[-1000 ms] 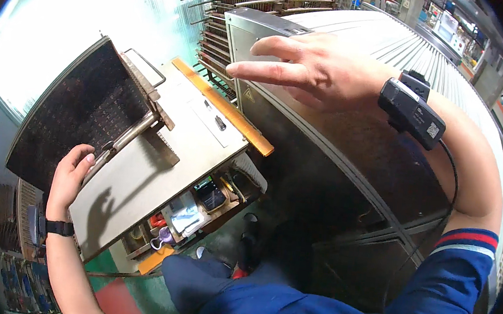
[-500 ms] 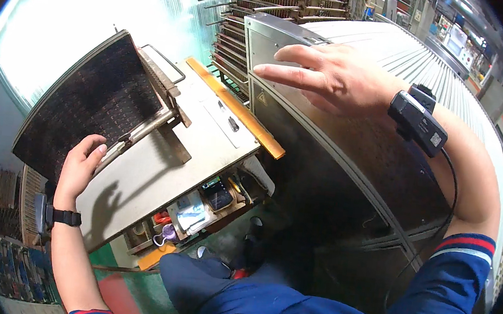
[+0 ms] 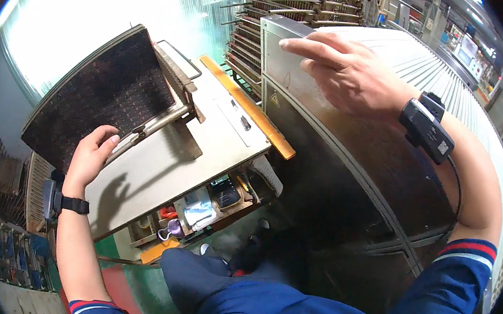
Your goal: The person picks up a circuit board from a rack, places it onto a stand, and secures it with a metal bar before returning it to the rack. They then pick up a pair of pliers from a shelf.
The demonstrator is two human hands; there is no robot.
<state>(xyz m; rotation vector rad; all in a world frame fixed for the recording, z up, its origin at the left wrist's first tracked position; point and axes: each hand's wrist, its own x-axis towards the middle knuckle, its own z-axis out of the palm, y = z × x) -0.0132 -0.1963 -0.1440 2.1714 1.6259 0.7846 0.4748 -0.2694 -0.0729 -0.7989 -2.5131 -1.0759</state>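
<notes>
A dark, curved panel with rows of small marks stands tilted on a frame over the pale tabletop. Along its lower edge runs a metal bar. My left hand is beside the near end of this bar, thumb and fingers apart; whether the fingertips touch it I cannot tell. Raised at the right, my right hand is open and holds nothing, its fingers stretched toward the left. Behind that hand is a large metal cabinet with a ribbed white top.
A yellow-edged strip borders the table's far side, near a black marker. Below the tabletop, an open drawer holds a purple item, papers and a dark device. Racks of metal bars stand behind. A cable hangs from my right wrist device.
The whole view has shifted, so the table and panel appear farther right. My right hand's fingers are closer together than before. My left hand stays beside the bar.
</notes>
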